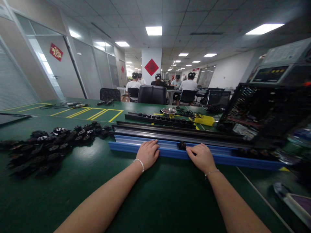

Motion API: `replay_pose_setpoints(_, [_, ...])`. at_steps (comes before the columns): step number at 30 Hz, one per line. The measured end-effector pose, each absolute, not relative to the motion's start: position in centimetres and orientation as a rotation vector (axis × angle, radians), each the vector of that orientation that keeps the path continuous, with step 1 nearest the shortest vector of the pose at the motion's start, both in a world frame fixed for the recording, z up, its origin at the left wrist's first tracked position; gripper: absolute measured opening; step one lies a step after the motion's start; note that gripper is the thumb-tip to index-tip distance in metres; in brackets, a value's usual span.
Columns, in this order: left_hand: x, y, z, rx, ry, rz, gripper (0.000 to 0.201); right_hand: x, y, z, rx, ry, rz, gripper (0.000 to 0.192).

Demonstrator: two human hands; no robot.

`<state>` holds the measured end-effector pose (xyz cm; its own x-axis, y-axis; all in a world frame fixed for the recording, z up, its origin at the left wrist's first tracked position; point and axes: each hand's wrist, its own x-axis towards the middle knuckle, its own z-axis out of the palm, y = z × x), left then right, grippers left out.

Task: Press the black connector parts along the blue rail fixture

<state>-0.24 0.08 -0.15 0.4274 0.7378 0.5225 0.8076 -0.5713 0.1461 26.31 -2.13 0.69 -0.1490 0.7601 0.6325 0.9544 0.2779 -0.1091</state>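
blue rail (136, 147): long plastic channel lying flat across the green surface (80, 191), right in front of the person, runs L to R. prob laid lengthwise so both hands reach it w/o stretching.
small black part (182, 145): sits in/on the rail btwn the two hands, just beside the right fingertips. can't tell if it's clipped in or loose, too blurry.
left hand (147, 153): palm down, fingers flat on the rail's near edge. not closed around anything, more like pinning the rail so it doesn't slide.
right hand (201, 157): also flat on the rail, fingers stretched toward the black part. grip is loose/open, nothing held afaict.
dark rails (175, 131): a couple more long strips stacked parallel just behind the blue one, touching or nearly.
pile of black parts (48, 145): heap on the left, within arm's reach, looks like the supply.
steel bowl (168, 112) + yellow tray (205, 120): further back, well apart from the hands.
PC case (264, 110): open, on the right.
ppl (187, 84): seated in the bg, backs turned.
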Motion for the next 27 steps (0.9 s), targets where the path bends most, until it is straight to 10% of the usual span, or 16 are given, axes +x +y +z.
replay_pose_setpoints(27, [-0.23,0.01,0.0,-2.546,-1.396,-0.815,0.025,26.09,-1.79,1.07,-1.511,-2.168,-0.304,0.035])
